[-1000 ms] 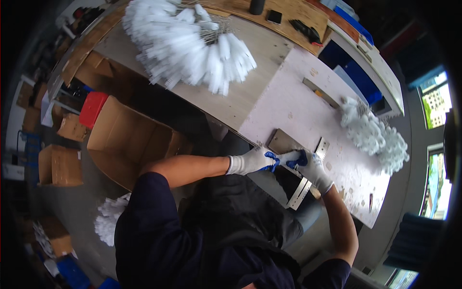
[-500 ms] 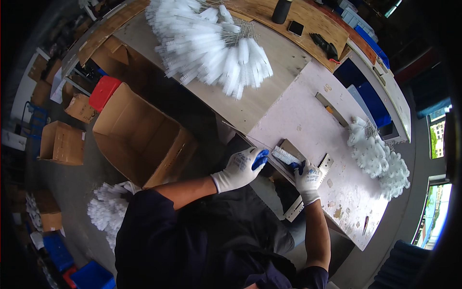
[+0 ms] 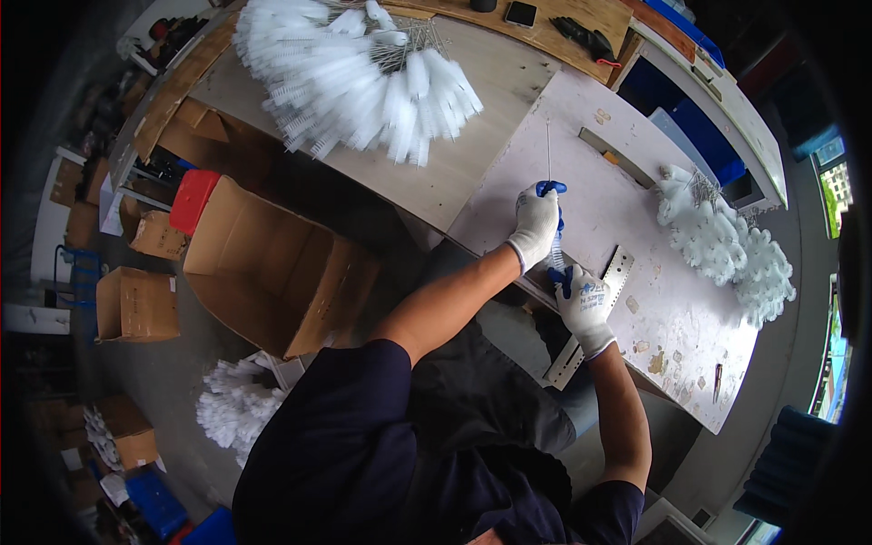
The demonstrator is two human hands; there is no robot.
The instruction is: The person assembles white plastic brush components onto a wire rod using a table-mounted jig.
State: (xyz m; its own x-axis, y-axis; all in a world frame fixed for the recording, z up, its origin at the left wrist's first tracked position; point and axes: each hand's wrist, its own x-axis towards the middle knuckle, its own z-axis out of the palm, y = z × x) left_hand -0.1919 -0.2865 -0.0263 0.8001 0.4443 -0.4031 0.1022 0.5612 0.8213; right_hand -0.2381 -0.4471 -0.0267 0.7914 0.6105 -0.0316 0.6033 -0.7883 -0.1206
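While the left grip (image 3: 538, 216) pinches the brush (image 3: 558, 255) at the tabletop's (image 3: 586, 213) near edge, wire (image 3: 549, 150) pointing away, the right grip (image 3: 584, 304) rests by its bristle end, pinching or not can't tell, so likely a two-handed positioning step, next move calling for steady alignment.

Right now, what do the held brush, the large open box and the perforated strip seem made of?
Brush: stem probably metal wire, thin and straight; bristles likely plastic, pale and fine. Large box: matte brown, thin-sided, apparently cardboard. Perforated strip: likely metal, by its regular holes; pale, possibly painted.
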